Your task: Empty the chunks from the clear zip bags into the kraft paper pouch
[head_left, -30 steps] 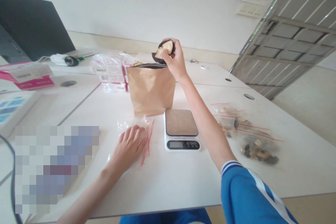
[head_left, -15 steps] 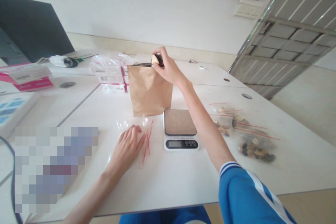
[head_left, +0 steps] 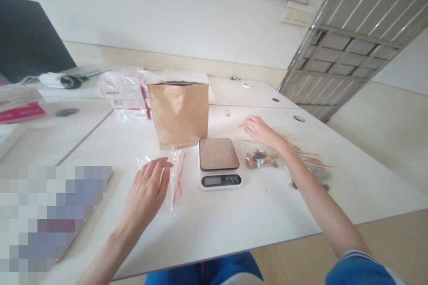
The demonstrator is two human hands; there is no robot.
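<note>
Fingers of the left hand (head_left: 145,191) and the right hand (head_left: 262,131) are loosely spread, nothing pinched
The left fingers are curved over a flat clear zip bag with red seal strips (head_left: 176,182), set beside a white digital scale with a brown square platform (head_left: 217,155); the right fingers are held just past a small clear bag of brown and dark pieces (head_left: 261,159), which is laid on the white table (head_left: 227,218) right of the scale. Its seal cannot be made out, so pieces could be spilled if it were snagged while unsealed; a tall kraft paper pouch (head_left: 179,118), standing upright, could be toppled by a careless sweep of the forearm
</note>
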